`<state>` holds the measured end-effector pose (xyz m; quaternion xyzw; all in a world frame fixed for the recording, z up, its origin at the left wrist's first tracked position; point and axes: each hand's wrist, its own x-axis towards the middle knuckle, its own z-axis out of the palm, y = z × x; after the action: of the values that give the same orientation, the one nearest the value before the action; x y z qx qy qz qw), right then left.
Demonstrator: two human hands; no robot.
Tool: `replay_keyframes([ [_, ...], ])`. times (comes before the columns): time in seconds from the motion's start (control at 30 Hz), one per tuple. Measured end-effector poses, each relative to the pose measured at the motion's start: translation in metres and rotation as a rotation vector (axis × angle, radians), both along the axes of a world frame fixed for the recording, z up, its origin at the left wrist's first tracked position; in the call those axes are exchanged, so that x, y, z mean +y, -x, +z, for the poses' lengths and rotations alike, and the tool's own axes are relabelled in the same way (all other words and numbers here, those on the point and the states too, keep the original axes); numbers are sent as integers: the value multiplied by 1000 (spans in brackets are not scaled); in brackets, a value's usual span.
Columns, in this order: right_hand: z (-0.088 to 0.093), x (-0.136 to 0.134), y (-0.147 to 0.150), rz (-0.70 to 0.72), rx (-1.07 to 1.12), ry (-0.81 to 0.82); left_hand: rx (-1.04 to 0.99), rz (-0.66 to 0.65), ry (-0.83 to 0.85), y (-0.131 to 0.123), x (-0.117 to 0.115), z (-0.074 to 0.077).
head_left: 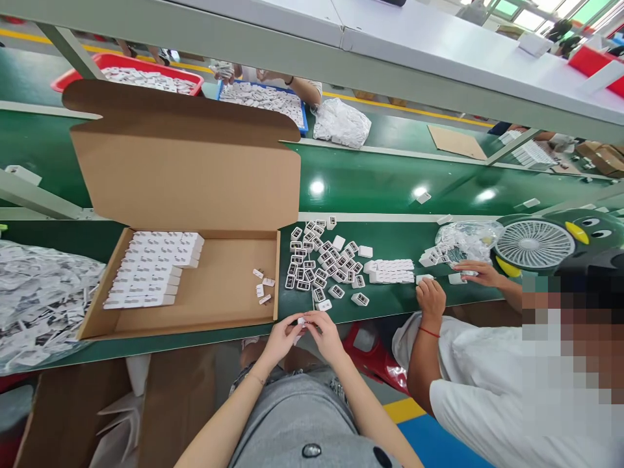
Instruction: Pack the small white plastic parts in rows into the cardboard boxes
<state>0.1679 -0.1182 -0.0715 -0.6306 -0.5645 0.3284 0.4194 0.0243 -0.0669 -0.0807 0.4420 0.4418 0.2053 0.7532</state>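
Note:
My left hand [281, 338] and my right hand [325, 333] meet at the near edge of the green table, fingers pinched together on one small white charger block [301, 321] between them. Just beyond lies a loose heap of several white charger blocks [324, 263] on the green surface. To the left stands an open cardboard box [229, 296] with its lid up; neat rows of white blocks [153, 270] fill its left part and three loose ones [263, 289] lie near its right wall.
A co-worker in a white shirt sits at the right, hands [431, 296] by a stacked row of blocks [390, 271] and a plastic bag [465, 240]. A small fan [533, 245] stands beyond. A pile of plastic bags [39, 299] lies at the left. Red [127, 75] and blue trays [263, 97] sit across the belt.

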Motion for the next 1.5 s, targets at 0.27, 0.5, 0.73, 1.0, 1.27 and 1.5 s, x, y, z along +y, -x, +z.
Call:
replay_keyframes([
  [0.27,14,-8,-2,-98,-212,-37,33,6,-38,0,-2,11],
  [0.5,-1,-7,-37,-67,-318,-4,159,-108,-225,-1,-7,26],
  [0.73,9,-26,-31,-158,-258,-25,273,-200,-521,64,6,106],
  [1.0,62,100,87,247,-180,-83,1091,-228,-1163,195,147,96],
  [1.27,11,203,238,357,-271,103,1348,-254,-1340,230,183,68],
  [1.5,42,176,195,206,-443,99,1109,-37,-1303,245,176,80],
])
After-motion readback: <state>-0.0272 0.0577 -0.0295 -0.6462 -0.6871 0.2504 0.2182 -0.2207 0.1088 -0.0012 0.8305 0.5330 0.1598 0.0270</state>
